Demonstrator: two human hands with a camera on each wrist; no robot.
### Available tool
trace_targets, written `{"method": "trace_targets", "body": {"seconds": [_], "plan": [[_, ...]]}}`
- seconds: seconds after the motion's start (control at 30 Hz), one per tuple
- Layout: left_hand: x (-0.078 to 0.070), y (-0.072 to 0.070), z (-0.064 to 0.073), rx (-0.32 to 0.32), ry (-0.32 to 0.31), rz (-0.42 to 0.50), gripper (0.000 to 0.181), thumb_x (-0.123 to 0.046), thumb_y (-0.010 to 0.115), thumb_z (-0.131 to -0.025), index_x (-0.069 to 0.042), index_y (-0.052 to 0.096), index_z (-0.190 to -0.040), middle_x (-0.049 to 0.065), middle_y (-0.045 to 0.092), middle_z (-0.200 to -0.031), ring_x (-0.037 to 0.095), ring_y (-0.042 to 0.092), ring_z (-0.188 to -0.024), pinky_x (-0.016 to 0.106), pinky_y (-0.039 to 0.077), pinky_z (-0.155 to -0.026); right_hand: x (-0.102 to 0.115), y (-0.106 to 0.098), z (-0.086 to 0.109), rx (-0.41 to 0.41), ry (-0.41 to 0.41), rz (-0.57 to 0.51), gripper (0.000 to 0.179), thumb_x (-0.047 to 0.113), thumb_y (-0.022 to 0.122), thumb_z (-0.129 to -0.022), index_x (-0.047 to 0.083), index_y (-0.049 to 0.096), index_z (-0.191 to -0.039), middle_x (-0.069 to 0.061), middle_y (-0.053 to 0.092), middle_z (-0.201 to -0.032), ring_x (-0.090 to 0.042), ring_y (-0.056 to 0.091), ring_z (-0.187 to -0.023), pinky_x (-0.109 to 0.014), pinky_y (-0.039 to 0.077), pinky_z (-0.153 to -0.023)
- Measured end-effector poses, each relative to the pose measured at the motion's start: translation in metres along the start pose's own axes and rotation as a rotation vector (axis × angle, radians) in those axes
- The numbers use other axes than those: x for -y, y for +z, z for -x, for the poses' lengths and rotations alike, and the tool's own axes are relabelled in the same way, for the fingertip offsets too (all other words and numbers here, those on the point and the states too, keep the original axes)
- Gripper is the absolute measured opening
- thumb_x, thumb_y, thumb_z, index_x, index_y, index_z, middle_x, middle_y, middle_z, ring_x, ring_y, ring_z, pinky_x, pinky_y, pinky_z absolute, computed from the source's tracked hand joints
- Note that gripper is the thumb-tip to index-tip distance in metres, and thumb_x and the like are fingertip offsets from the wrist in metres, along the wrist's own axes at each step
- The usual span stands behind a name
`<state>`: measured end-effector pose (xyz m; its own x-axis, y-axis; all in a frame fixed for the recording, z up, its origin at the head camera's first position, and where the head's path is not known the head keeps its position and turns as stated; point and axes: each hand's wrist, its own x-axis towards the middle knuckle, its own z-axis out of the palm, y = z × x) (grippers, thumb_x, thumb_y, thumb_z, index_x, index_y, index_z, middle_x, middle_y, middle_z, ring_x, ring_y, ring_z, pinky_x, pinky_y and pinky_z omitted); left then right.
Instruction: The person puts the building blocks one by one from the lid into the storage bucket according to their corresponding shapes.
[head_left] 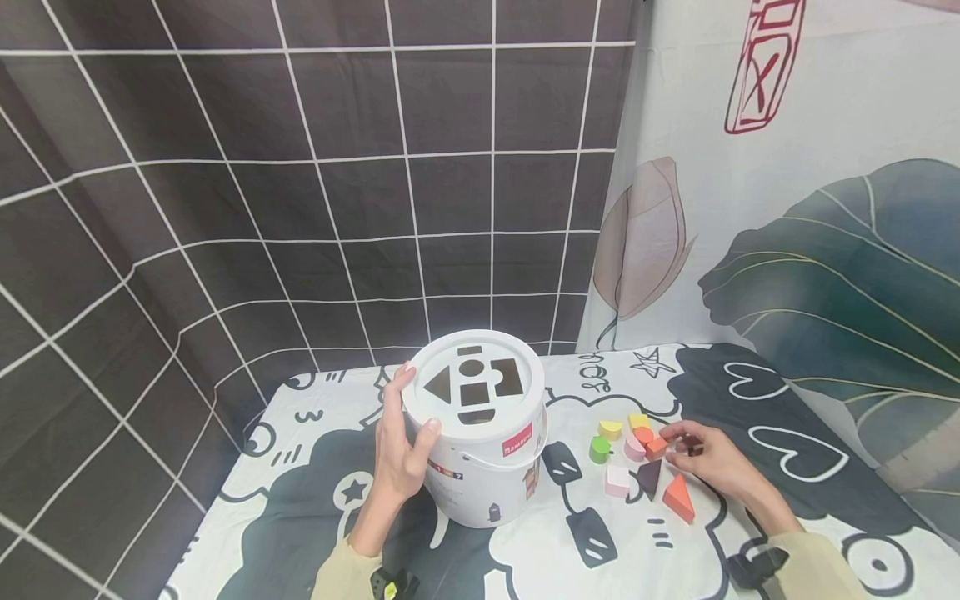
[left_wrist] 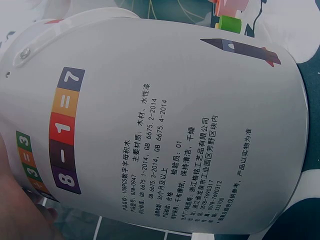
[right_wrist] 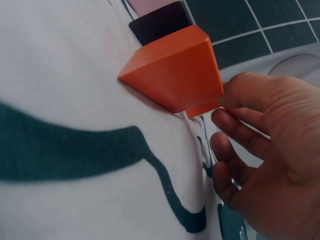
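Observation:
A white bucket (head_left: 480, 467) stands upright on the patterned cloth, its lid (head_left: 442, 417) pierced with shaped holes. My left hand (head_left: 399, 450) grips its left side, with the thumb at the lid's rim; the left wrist view shows the bucket's printed wall (left_wrist: 200, 125) and part of the hand. To the right, thumb and fingers of my right hand (head_left: 716, 458) pinch a small orange block (head_left: 656, 448) at the edge of a loose group. In the right wrist view an orange triangular block (right_wrist: 175, 67) partly hides that small block (right_wrist: 202, 108).
Beside the right hand lie a yellow half-round block (head_left: 610, 430), a green block (head_left: 599, 450), a pale pink block (head_left: 618, 481), a dark triangular block (head_left: 648, 479) and several others. A dark gridded curtain (head_left: 450, 192) hangs behind the cloth-covered table (head_left: 555, 542).

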<state>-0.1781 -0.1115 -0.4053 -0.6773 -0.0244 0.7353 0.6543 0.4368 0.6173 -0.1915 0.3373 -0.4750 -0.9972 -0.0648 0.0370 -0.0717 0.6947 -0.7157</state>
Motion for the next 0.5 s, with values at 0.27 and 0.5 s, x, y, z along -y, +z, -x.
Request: {"method": "trace_targets", "body": {"seconds": [0.27, 0.5], "plan": [[0.0014, 0.0004, 0.0002, 0.001, -0.007, 0.001, 0.073, -0.025, 0.052, -0.076, 0.004, 0.040, -0.143, 0.024, 0.040, -0.152, 0.042, 0.038, -0.139, 0.061, 0.029, -0.107, -0.0037, 0.0029, -0.0028, -0.007, -0.021, -0.017, 0.035, -0.001, 0.072, -0.078, -0.001, 0.067, -0.112, -0.006, 0.061, -0.090, -0.023, 0.053, -0.081, -0.029, 0.045, -0.061], [0.0008, -0.0001, -0.0001, 0.001, -0.005, -0.002, 0.074, -0.026, 0.052, -0.077, 0.004, 0.040, -0.143, 0.024, 0.040, -0.152, 0.042, 0.038, -0.139, 0.062, 0.030, -0.107, -0.0044, 0.0035, -0.0049, -0.018, -0.019, -0.013, 0.033, -0.001, 0.074, -0.077, 0.000, 0.068, -0.109, -0.005, 0.061, -0.088, -0.022, 0.054, -0.080, -0.029, 0.045, -0.062]]}}
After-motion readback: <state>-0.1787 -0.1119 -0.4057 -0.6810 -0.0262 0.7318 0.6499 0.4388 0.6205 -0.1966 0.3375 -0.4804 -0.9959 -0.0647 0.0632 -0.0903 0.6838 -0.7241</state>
